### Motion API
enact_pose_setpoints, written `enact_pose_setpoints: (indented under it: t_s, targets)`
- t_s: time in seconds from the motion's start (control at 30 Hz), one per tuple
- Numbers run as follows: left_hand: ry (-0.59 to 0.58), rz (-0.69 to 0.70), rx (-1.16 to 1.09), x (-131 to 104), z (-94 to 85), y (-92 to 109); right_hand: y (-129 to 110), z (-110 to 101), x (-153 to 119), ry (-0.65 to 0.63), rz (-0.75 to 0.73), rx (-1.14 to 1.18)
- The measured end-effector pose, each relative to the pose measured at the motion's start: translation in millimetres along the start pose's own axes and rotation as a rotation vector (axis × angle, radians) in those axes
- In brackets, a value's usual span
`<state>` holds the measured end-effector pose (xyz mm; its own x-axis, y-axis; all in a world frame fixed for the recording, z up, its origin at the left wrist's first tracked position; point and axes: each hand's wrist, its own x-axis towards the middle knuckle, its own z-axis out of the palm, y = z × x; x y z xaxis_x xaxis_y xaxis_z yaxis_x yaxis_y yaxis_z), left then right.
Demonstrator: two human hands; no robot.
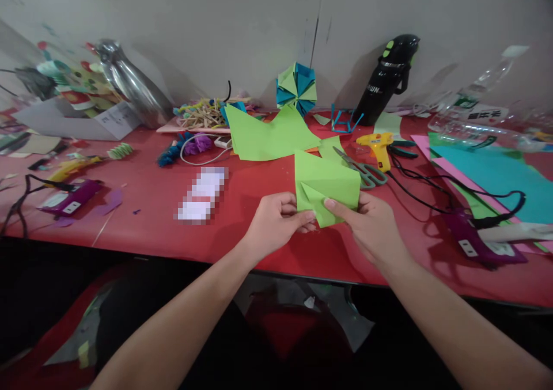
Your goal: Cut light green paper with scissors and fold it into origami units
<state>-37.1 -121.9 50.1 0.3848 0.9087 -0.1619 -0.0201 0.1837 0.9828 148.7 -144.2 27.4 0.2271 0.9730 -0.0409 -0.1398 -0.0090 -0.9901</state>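
Observation:
A folded sheet of lime-green paper (332, 180) is held up over the table's front part, between my two hands. My left hand (283, 220) pinches its lower left corner, thumb in front and fingers behind. On the right side, my right hand (367, 220) grips the paper with its thumb pressed on the front face; the fingers behind are partly hidden. A crease runs diagonally across the lower left of the paper. Just behind it lie grey-handled scissors (367, 174) and a larger lime-green sheet (270, 136).
A yellow glue gun (378, 148) and its cable lie to the right, near a purple power strip (479, 240) and coloured sheets (496, 165). A black bottle (384, 82), a folded-paper wheel (297, 87) and a steel jug (132, 82) stand at the back. A blurred-out rectangle (203, 195) lies left.

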Motion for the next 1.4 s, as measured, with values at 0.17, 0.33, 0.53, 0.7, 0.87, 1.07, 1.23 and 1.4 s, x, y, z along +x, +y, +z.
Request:
enact_pose_setpoints:
  t_s: [0.17, 0.33, 0.53, 0.7, 0.87, 1.07, 1.23, 1.4]
  targets:
    - [-0.091, -0.028, 0.064, 1, -8.6, 2, 0, 0, -1, -0.011, 0.017, -0.011]
    - [-0.092, 0.114, 0.086, 1, -19.6, 7, 2, 3, -9, -0.117, 0.05, -0.025]
    - [0.044, 0.198, -0.034, 4, -19.8, 7, -4, 5, -11, -0.204, 0.104, 0.005]
    - [0.1, 0.292, -0.034, 5, -26.3, 12, -15, -2, -11, -0.258, 0.149, -0.045]
    - [0.093, 0.285, -0.036, 6, -32.1, 16, -23, -7, -11, -0.24, 0.142, -0.041]
    - [0.133, 0.254, -0.07, 0, -39.4, 6, -18, -16, -14, -0.285, 0.188, -0.056]
    - [0.264, 0.286, -0.098, -8, -54.2, 7, -19, -33, -12, -0.115, 0.008, -0.027]
    - [0.219, 0.321, -0.094, -11, -41.1, 5, -27, -24, -22, -0.242, 0.005, 0.037]
